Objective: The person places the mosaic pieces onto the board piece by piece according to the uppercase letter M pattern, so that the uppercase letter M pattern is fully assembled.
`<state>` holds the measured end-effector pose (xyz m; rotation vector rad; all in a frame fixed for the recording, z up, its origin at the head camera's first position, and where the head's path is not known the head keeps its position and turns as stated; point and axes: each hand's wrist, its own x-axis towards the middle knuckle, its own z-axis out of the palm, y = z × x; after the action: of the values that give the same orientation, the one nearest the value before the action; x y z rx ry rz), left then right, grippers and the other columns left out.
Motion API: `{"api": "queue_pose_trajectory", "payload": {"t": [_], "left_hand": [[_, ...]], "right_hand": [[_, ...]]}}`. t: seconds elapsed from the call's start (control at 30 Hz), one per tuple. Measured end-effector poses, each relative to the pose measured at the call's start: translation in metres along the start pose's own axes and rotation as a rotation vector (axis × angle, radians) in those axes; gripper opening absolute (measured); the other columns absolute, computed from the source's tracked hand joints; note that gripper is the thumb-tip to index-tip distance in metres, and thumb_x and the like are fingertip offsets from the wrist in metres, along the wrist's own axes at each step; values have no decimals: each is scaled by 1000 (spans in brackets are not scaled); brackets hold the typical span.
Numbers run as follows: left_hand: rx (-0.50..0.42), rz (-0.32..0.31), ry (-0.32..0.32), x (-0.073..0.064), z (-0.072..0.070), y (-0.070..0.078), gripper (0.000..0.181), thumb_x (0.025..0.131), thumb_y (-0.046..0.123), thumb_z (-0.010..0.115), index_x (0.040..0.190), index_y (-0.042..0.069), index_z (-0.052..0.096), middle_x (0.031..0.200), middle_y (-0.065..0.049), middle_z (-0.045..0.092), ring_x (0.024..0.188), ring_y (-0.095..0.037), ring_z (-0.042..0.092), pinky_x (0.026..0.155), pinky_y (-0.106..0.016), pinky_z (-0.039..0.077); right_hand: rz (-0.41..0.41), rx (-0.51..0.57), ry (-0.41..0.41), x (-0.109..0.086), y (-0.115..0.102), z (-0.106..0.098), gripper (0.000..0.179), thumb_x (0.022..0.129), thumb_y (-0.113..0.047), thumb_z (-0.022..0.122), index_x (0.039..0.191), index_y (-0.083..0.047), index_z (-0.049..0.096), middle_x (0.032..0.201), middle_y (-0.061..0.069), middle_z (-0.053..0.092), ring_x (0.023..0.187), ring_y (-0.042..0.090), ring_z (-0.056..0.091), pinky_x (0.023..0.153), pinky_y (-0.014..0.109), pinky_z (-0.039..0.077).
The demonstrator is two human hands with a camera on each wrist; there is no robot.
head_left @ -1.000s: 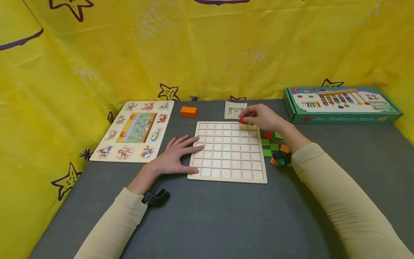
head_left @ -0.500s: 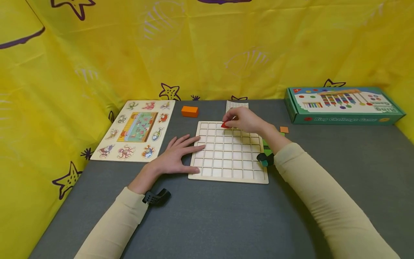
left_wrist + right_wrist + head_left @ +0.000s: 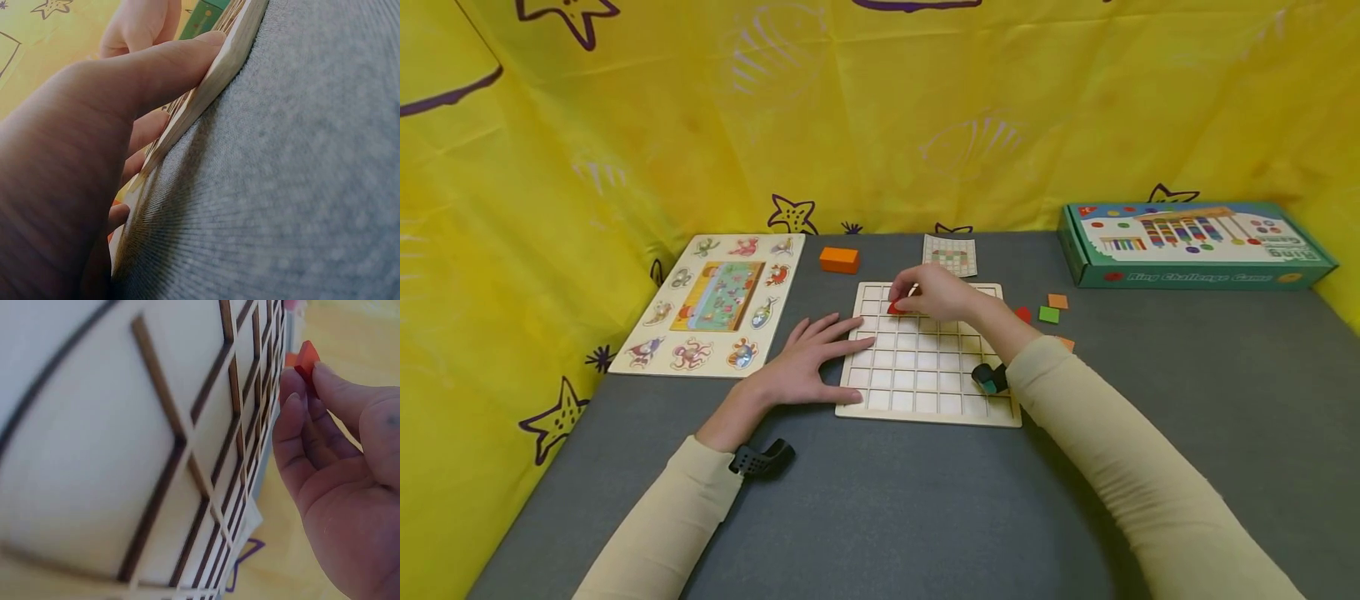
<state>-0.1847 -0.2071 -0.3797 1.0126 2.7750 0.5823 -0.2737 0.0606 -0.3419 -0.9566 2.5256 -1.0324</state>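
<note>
A pale wooden grid board [image 3: 917, 375] lies on the grey table, its visible cells bare. My right hand [image 3: 938, 293] pinches a small red tile [image 3: 895, 308] between thumb and fingers over the board's upper left cells. In the right wrist view the red tile [image 3: 306, 359] sticks out from the fingertips, close to the board's surface. At the board's left edge my left hand [image 3: 797, 367] rests with fingers spread, fingertips and thumb on the rim. The left wrist view shows the thumb of the left hand [image 3: 125, 87] lying on the board's edge.
Right of the board lie a green tile [image 3: 1048, 314], an orange tile [image 3: 1057, 301] and a red piece [image 3: 1023, 314]. A pattern card [image 3: 950, 255] and an orange block [image 3: 839, 259] stand behind. A sea-animal puzzle [image 3: 745, 350] is left; a game box [image 3: 1195, 275] is back right.
My right hand has moved left and slightly nearer across the board, carrying the red tile. It has uncovered the pattern card. My left hand has stayed in place.
</note>
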Motion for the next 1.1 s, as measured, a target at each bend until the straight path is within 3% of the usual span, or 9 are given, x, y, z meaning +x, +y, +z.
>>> {"api": "queue_pose_trajectory", "payload": {"t": [0.77, 1.1], "left_hand": [[-7, 16, 20, -1, 0, -1, 81, 84, 56, 76, 153, 26, 48, 165, -1, 26, 151, -37, 12, 114, -65, -2], [-17, 4, 26, 0, 2, -1, 82, 82, 57, 77, 153, 27, 49, 165, 1, 27, 151, -36, 12, 114, -65, -1]], "right_hand": [[-28, -121, -120, 10, -8, 14, 8, 99, -13, 68, 100, -8, 74, 98, 5, 65, 92, 22, 59, 87, 37, 47], [-22, -118, -129, 5, -5, 11, 16, 99, -10, 65, 113, -5, 72, 103, 8, 63, 95, 23, 59, 88, 37, 48]]}}
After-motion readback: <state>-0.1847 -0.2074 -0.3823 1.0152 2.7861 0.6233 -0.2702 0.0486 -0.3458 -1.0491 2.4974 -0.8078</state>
